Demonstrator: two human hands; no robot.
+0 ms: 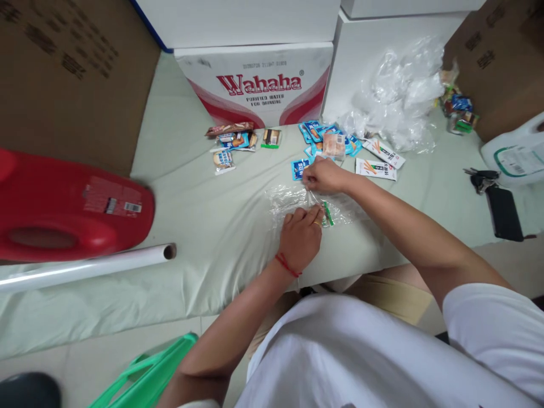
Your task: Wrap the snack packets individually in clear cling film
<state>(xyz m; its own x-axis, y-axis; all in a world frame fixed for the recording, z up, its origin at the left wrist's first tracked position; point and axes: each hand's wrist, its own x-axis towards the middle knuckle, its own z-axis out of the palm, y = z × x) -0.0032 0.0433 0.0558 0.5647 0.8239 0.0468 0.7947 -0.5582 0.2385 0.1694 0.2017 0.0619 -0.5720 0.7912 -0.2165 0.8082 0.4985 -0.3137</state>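
Observation:
A clear plastic bag lies flat on the cloth-covered table, with a green-edged snack packet showing at its lower part. My left hand, wearing a red cord and a ring, is closed on the bag's near side with fingers curled. At the bag's far edge, my right hand is in a pinch, and the plastic rises toward its fingertips. Against those fingers sits a small blue packet; whether they touch it I cannot tell. Just beyond are several blue packets and a pinkish-brown snack.
White stick-snack packets lie right of the blue pile. Other snacks lie left. Behind stand a Wahaha carton and crumpled clear bags. A red jug and white roll are left; keys and a black case right.

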